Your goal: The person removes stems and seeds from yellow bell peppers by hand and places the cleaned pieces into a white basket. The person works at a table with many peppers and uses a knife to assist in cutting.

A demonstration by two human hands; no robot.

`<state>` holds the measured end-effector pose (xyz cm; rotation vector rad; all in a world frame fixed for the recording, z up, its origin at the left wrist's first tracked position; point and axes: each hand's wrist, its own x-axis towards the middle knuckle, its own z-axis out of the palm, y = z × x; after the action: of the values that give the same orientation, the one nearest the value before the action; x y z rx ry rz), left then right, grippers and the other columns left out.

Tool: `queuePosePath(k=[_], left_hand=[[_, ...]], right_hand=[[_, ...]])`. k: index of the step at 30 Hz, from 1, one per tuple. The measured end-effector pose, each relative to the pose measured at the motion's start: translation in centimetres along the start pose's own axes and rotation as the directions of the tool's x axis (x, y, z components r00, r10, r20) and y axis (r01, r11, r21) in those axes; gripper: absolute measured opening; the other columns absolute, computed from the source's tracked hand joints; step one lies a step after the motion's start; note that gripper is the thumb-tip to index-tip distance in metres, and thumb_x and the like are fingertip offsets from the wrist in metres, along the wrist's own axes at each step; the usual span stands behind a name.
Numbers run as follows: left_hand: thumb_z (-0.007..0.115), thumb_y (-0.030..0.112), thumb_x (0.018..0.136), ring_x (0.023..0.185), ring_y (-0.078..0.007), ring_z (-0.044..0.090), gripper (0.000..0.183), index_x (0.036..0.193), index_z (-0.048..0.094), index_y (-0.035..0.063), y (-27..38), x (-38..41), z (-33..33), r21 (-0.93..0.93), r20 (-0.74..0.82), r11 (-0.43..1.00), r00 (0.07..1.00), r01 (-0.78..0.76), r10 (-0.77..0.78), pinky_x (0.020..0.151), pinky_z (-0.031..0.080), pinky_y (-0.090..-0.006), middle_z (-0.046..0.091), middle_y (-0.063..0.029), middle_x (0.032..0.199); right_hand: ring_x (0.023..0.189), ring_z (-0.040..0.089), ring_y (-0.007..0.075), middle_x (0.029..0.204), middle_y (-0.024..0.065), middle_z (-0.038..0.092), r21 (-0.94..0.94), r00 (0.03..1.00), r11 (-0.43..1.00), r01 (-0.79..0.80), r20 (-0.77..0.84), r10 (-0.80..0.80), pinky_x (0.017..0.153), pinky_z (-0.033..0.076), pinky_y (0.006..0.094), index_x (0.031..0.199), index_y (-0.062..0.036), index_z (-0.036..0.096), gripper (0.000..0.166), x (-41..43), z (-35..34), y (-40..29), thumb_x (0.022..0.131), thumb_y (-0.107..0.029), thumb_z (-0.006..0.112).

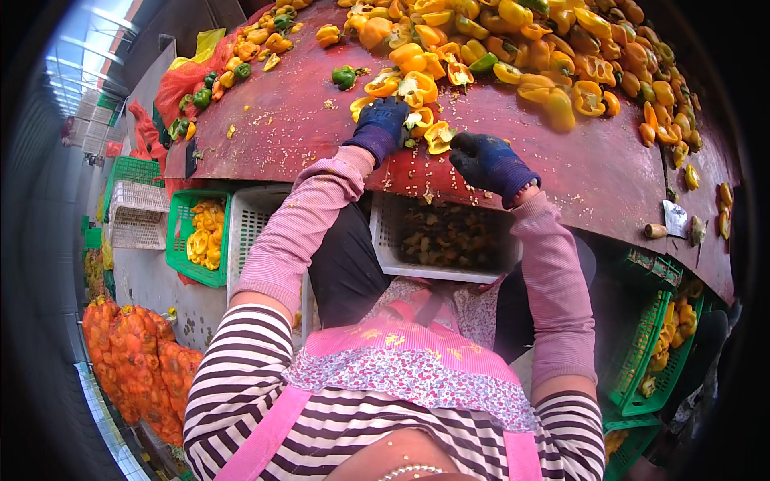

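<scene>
My left hand [385,123], in a dark blue work glove, lies over cut yellow bell pepper halves [417,89] near the edge of a red table [271,138]; the glove hides whether its fingers grip one. My right hand [478,157], gloved alike, has curled fingers beside a yellow pepper half [440,137] that shows its pale core. Whether this hand holds anything is hidden. A green pepper [344,77] lies beyond my left hand. Pepper seeds are scattered around both hands. A large heap of yellow and orange peppers [541,54] covers the table's far side.
Below the table edge, a white plastic crate [378,240] between my legs holds dark scraps. A green crate [174,240] of yellow peppers stands at left, another [683,361] at right. Orange-filled mesh sacks [129,355] stand at lower left. A short handle-like object [656,231] lies at the table's right.
</scene>
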<state>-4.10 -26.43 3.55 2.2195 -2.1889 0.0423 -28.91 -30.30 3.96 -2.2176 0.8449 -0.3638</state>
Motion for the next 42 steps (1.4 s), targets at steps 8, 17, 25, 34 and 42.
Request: queuePosePath(k=[8, 17, 25, 34, 42], left_hand=[[0.077, 0.035, 0.080, 0.104, -0.0381, 0.062, 0.037, 0.100, 0.067, 0.0059, -2.5, 0.8, 1.7, -0.124, 0.112, 0.972, 0.977, 0.197, -0.184, 0.089, 0.050, -0.0440, 0.068, -0.0197, 0.105], [0.072, 0.017, 0.088, 0.061, -0.0123, 0.058, 0.020, 0.083, 0.061, 0.0006, -3.7, 1.3, 2.1, -0.673, 0.355, 0.669, 0.931, 0.317, -0.083, 0.060, 0.046, -0.0289, 0.064, -0.0048, 0.071], [0.066, 0.013, 0.095, 0.070, -0.0068, 0.053, 0.013, 0.091, 0.063, 0.0011, -1.9, -0.1, -2.1, -0.879, 0.155, 0.458, 0.988, 0.134, 0.008, 0.065, 0.044, -0.0229, 0.062, 0.0003, 0.079], [0.044, 0.026, 0.108, 0.113, -0.0206, 0.062, 0.043, 0.144, 0.043, 0.0044, 2.3, 0.7, -1.9, -0.740, 0.137, -0.655, 0.988, 0.150, 0.071, 0.095, 0.054, -0.0331, 0.058, -0.0147, 0.129], [0.042, 0.021, 0.106, 0.089, -0.0143, 0.063, 0.034, 0.128, 0.058, 0.0010, 2.8, 1.1, -2.7, -0.782, -0.401, 0.517, 0.916, -0.349, 0.012, 0.083, 0.053, -0.0277, 0.065, -0.0057, 0.102]], right_hand=[[0.096, 0.066, 0.0420, 0.100, 0.0237, 0.070, -0.057, 0.986, 0.998, -0.028, -0.168, 0.018, 0.084, 0.053, 0.0471, 0.111, -0.0048, 0.068, 0.028, -2.0, -0.1, 1.1, 0.090, -0.024, 0.063], [0.108, 0.059, 0.0395, 0.123, 0.0148, 0.061, -0.275, 0.885, 0.950, 0.151, -0.391, -0.253, 0.089, 0.051, 0.0498, 0.124, -0.0117, 0.059, 0.045, 1.4, 2.7, -0.4, 0.081, -0.023, 0.068], [0.107, 0.062, 0.0344, 0.118, 0.0108, 0.060, -0.364, 0.887, 0.919, 0.153, -0.358, -0.290, 0.086, 0.050, 0.0488, 0.129, -0.0179, 0.057, 0.055, 3.0, 3.0, -2.0, 0.079, -0.032, 0.075], [0.102, 0.069, 0.0221, 0.123, 0.0179, 0.066, 0.606, 0.942, 0.761, 0.229, -0.335, -0.017, 0.087, 0.056, 0.0344, 0.139, -0.0039, 0.051, 0.056, 4.0, 2.5, -2.7, 0.090, -0.020, 0.073], [0.090, 0.067, 0.0184, 0.113, 0.0099, 0.066, 0.739, 0.931, 0.574, 0.353, -0.220, -0.290, 0.074, 0.055, 0.0268, 0.134, -0.0055, 0.055, 0.047, 3.6, 1.1, -0.4, 0.090, -0.013, 0.071]])
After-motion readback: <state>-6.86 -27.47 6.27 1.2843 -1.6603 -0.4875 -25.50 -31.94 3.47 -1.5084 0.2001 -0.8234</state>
